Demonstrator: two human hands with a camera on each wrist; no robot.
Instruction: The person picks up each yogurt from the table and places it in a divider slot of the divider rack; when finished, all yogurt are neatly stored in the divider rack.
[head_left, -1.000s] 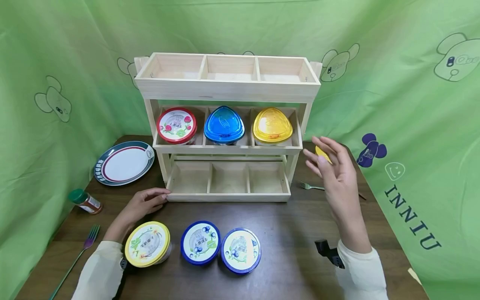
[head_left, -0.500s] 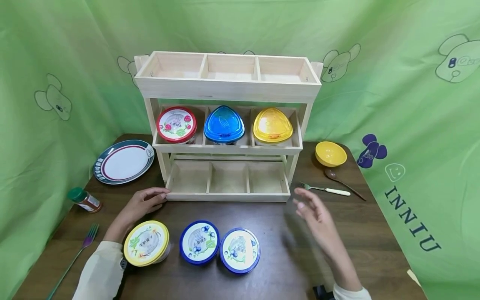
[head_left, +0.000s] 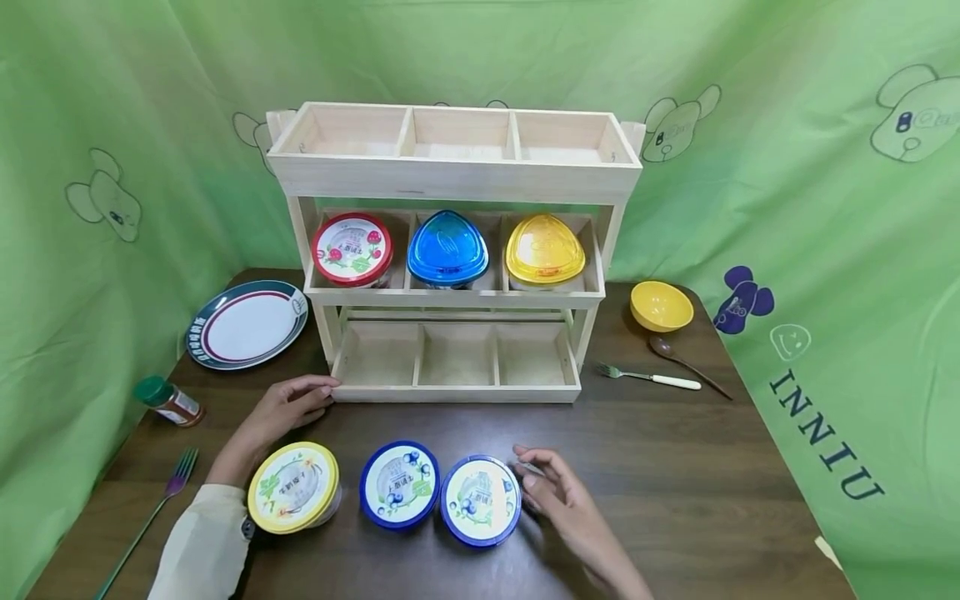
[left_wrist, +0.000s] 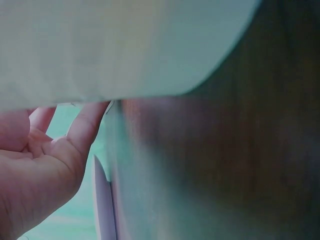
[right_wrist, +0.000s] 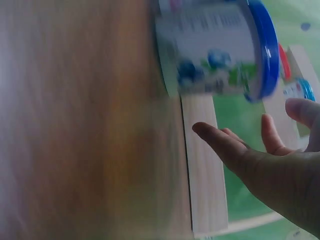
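My left hand [head_left: 288,408] rests its fingertips on the lower left corner of a three-tier wooden rack [head_left: 457,179]. Just right of the right-hand blue-lidded tub [head_left: 480,502], my right hand [head_left: 558,500] has its fingers spread and holds nothing. In the right wrist view that blueberry-printed tub [right_wrist: 220,55] stands before the extended fingers. Beside it is a second blue-lidded tub [head_left: 400,485]. A yellow-lidded tub [head_left: 294,487] stands near my left forearm. On the middle tier sit a red-lidded tub [head_left: 352,248], a blue-lidded container [head_left: 447,250] and a yellow-lidded container [head_left: 545,250].
At left lie a plate [head_left: 253,325], a green-capped spice jar [head_left: 171,402] and a long fork [head_left: 153,521]. To the right are a yellow bowl [head_left: 662,307], a brown spoon [head_left: 686,362] and a white-handled fork [head_left: 648,377]. A green curtain [head_left: 825,250] surrounds the table.
My right hand has come down and left, from beside the rack's right side to the right-hand blue-lidded tub, uncovering the bowl and cutlery. The left hand stays at the rack's corner.
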